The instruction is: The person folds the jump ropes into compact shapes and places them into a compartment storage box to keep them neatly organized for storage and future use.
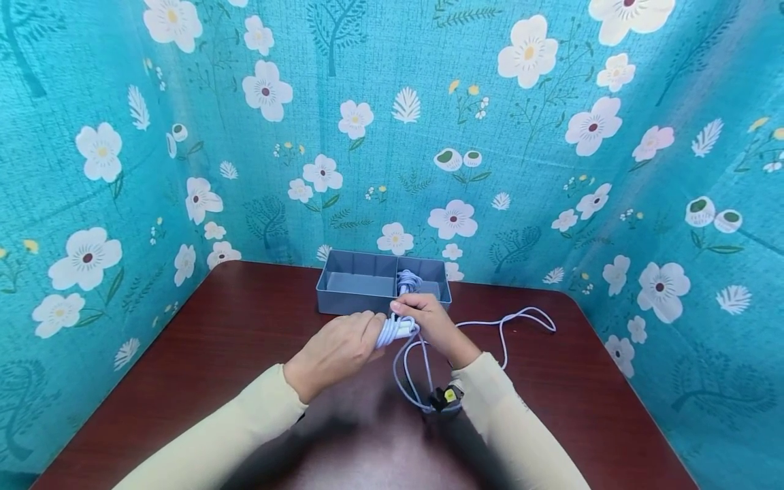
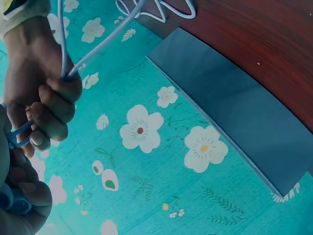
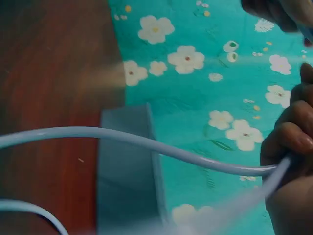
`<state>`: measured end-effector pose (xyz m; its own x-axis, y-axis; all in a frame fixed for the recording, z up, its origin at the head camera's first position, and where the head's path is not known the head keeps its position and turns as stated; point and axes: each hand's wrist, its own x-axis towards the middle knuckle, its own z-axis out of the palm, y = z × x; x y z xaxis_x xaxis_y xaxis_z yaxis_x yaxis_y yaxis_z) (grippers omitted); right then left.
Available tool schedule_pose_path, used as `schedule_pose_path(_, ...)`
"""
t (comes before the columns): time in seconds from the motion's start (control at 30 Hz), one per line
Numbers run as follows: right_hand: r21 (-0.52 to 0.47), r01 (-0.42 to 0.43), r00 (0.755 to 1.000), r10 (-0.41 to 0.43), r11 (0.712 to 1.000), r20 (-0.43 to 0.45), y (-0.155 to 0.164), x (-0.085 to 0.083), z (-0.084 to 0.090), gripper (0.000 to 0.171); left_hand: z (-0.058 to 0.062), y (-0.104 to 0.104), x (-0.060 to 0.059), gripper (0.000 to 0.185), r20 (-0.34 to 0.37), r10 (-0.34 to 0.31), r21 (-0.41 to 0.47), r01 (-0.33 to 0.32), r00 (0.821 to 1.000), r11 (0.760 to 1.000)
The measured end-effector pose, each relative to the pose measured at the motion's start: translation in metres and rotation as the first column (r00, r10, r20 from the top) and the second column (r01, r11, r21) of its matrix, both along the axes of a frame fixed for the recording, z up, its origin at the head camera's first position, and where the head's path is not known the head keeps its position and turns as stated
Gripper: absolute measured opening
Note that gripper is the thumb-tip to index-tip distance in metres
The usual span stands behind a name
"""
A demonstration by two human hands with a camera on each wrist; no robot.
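My left hand (image 1: 339,350) grips a light lavender cable wound into a small bundle (image 1: 388,331), with a white piece (image 1: 404,329) at its end. Close beside it, my right hand (image 1: 431,325) pinches the same cable near the bundle. From the right hand's curled fingers (image 3: 293,139), a loop of cable (image 3: 132,141) hangs out, as the right wrist view shows. Loose loops drop below the right hand, and a further length of cable (image 1: 533,309) trails to the right over the table. Most of the bundle is hidden inside the left fist.
A grey-blue two-compartment box (image 1: 355,304) stands just behind the hands at the table's back. Its right compartment holds another coiled cable (image 1: 408,280). The dark red table (image 1: 245,340) backs onto a flowered teal cloth (image 1: 392,170).
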<state>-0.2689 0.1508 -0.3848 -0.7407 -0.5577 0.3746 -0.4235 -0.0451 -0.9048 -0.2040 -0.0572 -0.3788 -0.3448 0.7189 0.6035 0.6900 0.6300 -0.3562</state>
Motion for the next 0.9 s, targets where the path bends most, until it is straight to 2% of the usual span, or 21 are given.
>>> schedule_pose_path(0.1, -0.058, 0.059, 0.994, -0.053, 0.997, 0.099, -0.010, 0.004, -0.010, 0.028, -0.002, -0.001, -0.003, 0.050, -0.015, 0.024, 0.025, -0.024, 1.000, 0.999)
schedule_pose_path(0.2, -0.085, 0.116, 0.983, -0.103, 0.990, 0.150, -0.019, 0.009, -0.016, 0.025, -0.003, -0.003, -0.005, 0.049, -0.006, 0.058, 0.037, -0.058, 0.998, 0.998)
schedule_pose_path(0.37, -0.047, 0.170, 0.982, -0.165, 0.984, 0.093, -0.032, 0.017, -0.023, 0.022, -0.003, -0.006, -0.009, 0.050, 0.030, 0.100, 0.049, -0.101, 0.995, 0.994)
schedule_pose_path(0.53, 0.105, 0.212, 0.977, -0.211, 0.972, -0.017, -0.041, 0.027, -0.033, 0.030, -0.002, -0.012, -0.015, 0.045, -0.012, 0.179, 0.067, -0.178, 0.984, 0.982)
schedule_pose_path(0.67, 0.249, 0.252, 0.960, -0.209, 0.935, -0.186, -0.045, 0.035, -0.037, 0.030, -0.003, -0.016, -0.022, 0.041, -0.028, 0.243, 0.041, -0.242, 0.970, 0.969)
schedule_pose_path(0.73, 0.322, 0.274, 0.948, -0.199, 0.906, -0.248, -0.047, 0.038, -0.038, 0.031, -0.004, -0.019, -0.025, 0.041, -0.024, 0.261, 0.026, -0.260, 0.965, 0.965)
schedule_pose_path(0.83, 0.451, 0.248, 0.961, -0.158, 0.857, -0.229, -0.050, 0.044, -0.037, 0.030, -0.006, -0.022, -0.031, 0.044, -0.022, 0.290, 0.021, -0.290, 0.957, 0.957)
schedule_pose_path(0.9, 0.541, 0.244, 0.964, -0.139, 0.805, -0.227, -0.052, 0.049, -0.034, 0.028, -0.008, -0.025, -0.034, 0.046, -0.023, 0.313, 0.024, -0.312, 0.950, 0.950)
